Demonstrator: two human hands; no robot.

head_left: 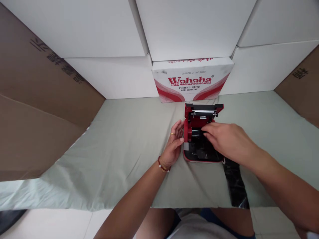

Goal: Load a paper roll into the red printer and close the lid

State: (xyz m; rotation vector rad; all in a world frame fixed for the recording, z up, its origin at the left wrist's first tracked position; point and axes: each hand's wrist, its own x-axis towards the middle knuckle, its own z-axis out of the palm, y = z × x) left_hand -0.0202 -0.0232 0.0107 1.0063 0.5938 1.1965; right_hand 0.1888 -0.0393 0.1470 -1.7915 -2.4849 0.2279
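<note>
A red and black label printer point(203, 154) stands on the cloth with its lid point(204, 108) tilted up at the back. Inside it lies a glossy black roll point(196, 133). My right hand point(224, 137) reaches in from the right, thumb and forefinger pinched at the roll's right end; the other fingertips are hidden. Fingers loosely spread, my left hand point(173, 146) rests along the printer's left side. A strip of shiny black film point(236, 186) trails from the printer's right front corner toward the table edge.
Behind the printer a white and red Wahaha carton point(191, 83) leans against stacked white boxes point(194, 30). Brown cardboard panels flank the left point(45, 109) and right point(302, 83). A pale green cloth point(112, 159) covers the table, its front edge close to my lap.
</note>
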